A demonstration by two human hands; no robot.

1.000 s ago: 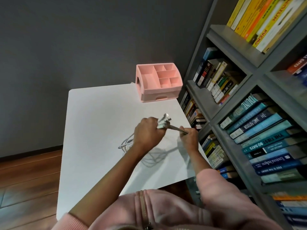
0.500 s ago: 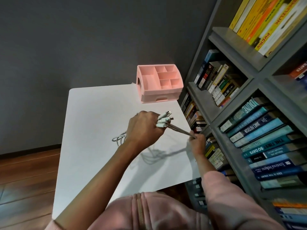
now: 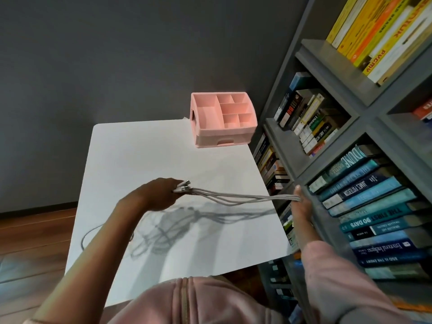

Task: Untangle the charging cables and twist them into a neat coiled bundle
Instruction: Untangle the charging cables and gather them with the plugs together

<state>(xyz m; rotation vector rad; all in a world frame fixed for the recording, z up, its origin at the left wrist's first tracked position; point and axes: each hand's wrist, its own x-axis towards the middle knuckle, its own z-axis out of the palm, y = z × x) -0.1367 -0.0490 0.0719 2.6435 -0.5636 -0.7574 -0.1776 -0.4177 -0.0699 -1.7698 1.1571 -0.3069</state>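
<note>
Several grey charging cables (image 3: 236,197) stretch in a near-level bundle above the white table (image 3: 145,155). My left hand (image 3: 159,195) grips the bundle just behind its silver and white plugs (image 3: 183,186), over the middle of the table. My right hand (image 3: 300,204) holds the same strands past the table's right edge, close to the bookshelf. A loose cable loop (image 3: 86,237) trails off behind my left forearm towards the table's left edge. The cables' far ends are hidden by my arm.
A pink desk organiser (image 3: 223,120) with open compartments and a drawer stands at the table's back right corner. A grey bookshelf (image 3: 327,141) full of books runs along the right side, next to my right hand. Wooden floor (image 3: 30,230) lies to the left.
My right hand has slid away to the right along the cables, past the table edge, pulling a long stretch taut. My left hand has stayed over the table, gripping the plug ends.
</note>
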